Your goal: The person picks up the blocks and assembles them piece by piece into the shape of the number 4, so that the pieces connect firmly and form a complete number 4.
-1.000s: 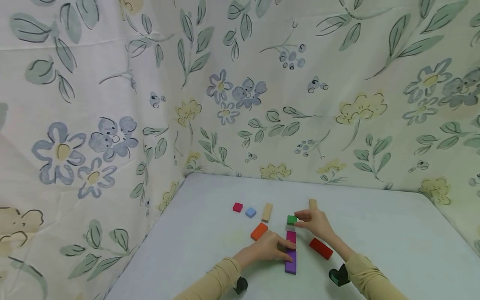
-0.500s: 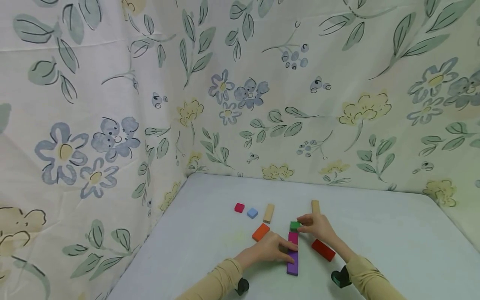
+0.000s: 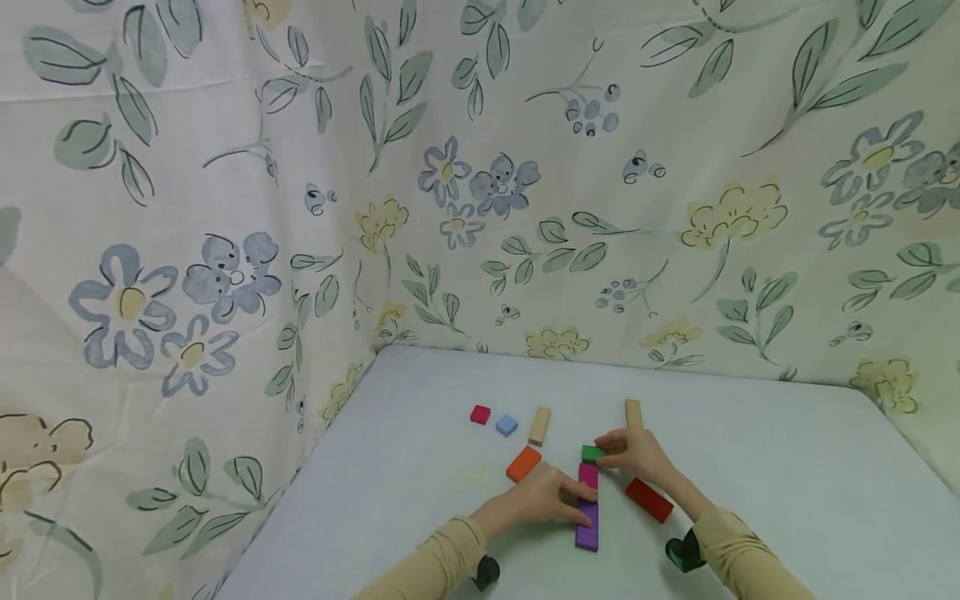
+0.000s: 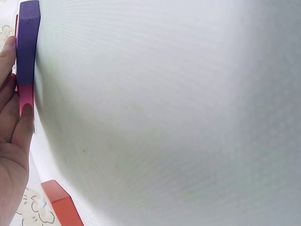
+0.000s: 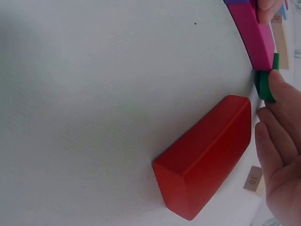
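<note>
A purple block (image 3: 587, 533) and a magenta block (image 3: 588, 475) lie end to end in a line. My left hand (image 3: 536, 493) reaches over them from the left. Its fingers hold the magenta block near the joint, and the thumb lies by the purple block. With thumb and fingers my right hand (image 3: 637, 452) pinches a small green block (image 5: 265, 85) at the magenta block's far end. Green and magenta appear to touch in the right wrist view. Nearest to the right forearm lies a red block (image 5: 207, 155), set at a slant.
Left of the line lie an orange block (image 3: 523, 464), a plain wooden block (image 3: 539, 426), a light blue block (image 3: 506, 425) and a small crimson block (image 3: 480, 414). Another wooden block (image 3: 633, 412) stands beyond my right hand. Floral cloth (image 3: 480, 275) hangs behind the white table (image 3: 787, 467).
My right hand has brought the green block nearer, closing the gap to the magenta block. The left hand keeps its place on the line. The head view has shifted slightly.
</note>
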Action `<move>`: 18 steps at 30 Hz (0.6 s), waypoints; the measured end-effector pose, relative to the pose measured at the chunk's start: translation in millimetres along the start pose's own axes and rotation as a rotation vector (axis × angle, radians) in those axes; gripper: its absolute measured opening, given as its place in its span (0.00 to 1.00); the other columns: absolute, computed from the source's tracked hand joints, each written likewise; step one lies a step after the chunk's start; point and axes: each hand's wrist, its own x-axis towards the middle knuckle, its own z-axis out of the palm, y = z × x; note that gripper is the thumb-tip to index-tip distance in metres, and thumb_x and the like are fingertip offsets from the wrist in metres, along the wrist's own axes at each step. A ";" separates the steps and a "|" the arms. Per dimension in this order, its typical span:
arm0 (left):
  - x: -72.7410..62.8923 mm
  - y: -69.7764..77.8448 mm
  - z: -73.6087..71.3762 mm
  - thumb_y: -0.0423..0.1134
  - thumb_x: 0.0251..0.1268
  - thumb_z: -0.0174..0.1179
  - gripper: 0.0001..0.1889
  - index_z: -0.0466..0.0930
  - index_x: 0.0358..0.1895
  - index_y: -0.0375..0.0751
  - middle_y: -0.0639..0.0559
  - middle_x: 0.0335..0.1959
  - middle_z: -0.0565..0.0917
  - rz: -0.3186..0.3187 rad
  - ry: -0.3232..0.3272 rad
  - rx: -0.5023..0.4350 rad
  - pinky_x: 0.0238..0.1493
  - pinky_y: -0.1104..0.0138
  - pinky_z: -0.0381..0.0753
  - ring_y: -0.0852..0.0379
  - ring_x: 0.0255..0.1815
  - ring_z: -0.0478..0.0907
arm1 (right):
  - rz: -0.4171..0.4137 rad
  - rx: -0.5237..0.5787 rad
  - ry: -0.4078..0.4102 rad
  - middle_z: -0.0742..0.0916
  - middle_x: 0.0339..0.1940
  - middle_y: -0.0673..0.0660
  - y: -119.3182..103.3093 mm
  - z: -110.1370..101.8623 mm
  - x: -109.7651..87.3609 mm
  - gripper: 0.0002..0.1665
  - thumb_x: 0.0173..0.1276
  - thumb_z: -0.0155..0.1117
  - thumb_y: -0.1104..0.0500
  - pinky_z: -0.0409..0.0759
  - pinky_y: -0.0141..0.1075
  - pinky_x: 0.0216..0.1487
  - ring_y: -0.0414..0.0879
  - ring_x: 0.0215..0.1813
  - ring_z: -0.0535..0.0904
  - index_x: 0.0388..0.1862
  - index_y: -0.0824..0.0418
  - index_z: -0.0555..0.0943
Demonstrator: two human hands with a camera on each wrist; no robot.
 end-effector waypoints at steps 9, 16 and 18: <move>0.2 0.7 0.6 0.46 0.54 0.69 0.19 0.84 0.50 0.49 0.62 0.49 0.84 0.013 0.022 0.019 0.41 0.86 0.72 0.78 0.49 0.76 | -0.040 0.022 -0.048 0.87 0.43 0.66 -0.8 -3.4 -2.2 0.20 0.56 0.71 0.64 0.84 0.39 0.43 0.56 0.46 0.85 0.47 0.71 0.82; -0.1 0.8 0.8 0.46 0.54 0.69 0.19 0.84 0.50 0.49 0.62 0.49 0.84 0.005 0.022 0.012 0.43 0.86 0.72 0.75 0.51 0.77 | -0.053 0.020 -0.064 0.87 0.43 0.66 0.0 -3.8 -1.5 0.19 0.56 0.71 0.64 0.84 0.40 0.43 0.56 0.45 0.85 0.47 0.70 0.82; -0.4 0.8 0.9 0.46 0.54 0.69 0.19 0.84 0.50 0.49 0.62 0.49 0.84 0.005 0.021 0.019 0.44 0.86 0.72 0.75 0.52 0.77 | -0.055 0.020 -0.064 0.87 0.43 0.66 0.4 -3.6 -1.5 0.19 0.56 0.71 0.64 0.84 0.40 0.42 0.56 0.45 0.85 0.47 0.70 0.82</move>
